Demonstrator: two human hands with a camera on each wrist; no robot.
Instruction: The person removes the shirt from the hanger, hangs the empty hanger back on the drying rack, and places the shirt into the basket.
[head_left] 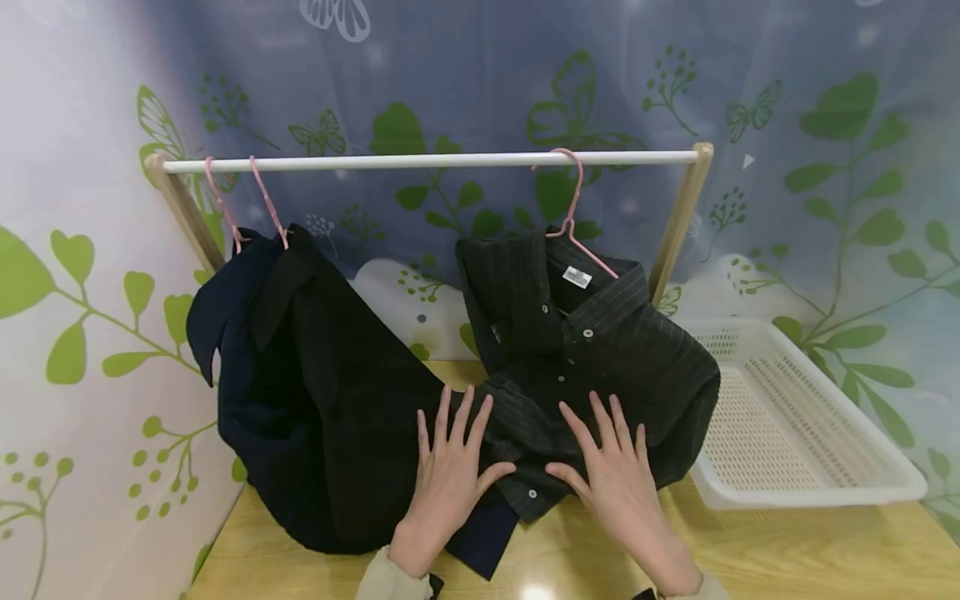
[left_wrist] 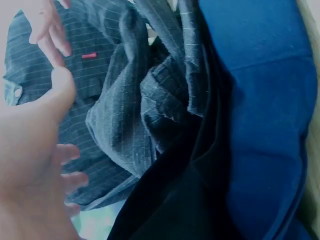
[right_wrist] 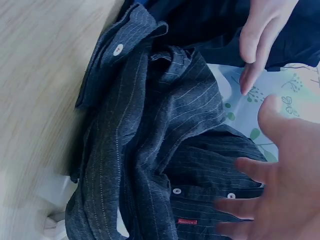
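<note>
A dark pinstriped button shirt (head_left: 615, 358) hangs from a pink hanger (head_left: 573, 208) toward the right of the rail, its lower part bunched on the table. My left hand (head_left: 450, 471), fingers spread and straight, is over the shirt's left side, beside a black garment (head_left: 360, 375). My right hand (head_left: 618, 475) is likewise spread with straight fingers, over the shirt's lower front. Neither hand grips anything. In the right wrist view the shirt's folded sleeves and hem (right_wrist: 135, 140) lie beside the right hand (right_wrist: 285, 185). The left wrist view shows the left hand (left_wrist: 35, 135) near the striped cloth.
A white rail (head_left: 442, 161) on wooden posts spans the back. Navy clothing (head_left: 247, 400) and the black garment hang at its left on pink hangers. A white plastic basket (head_left: 817, 496) stands on the wooden table (head_left: 585, 558) at the right. Behind is a leaf-patterned curtain (head_left: 465, 75).
</note>
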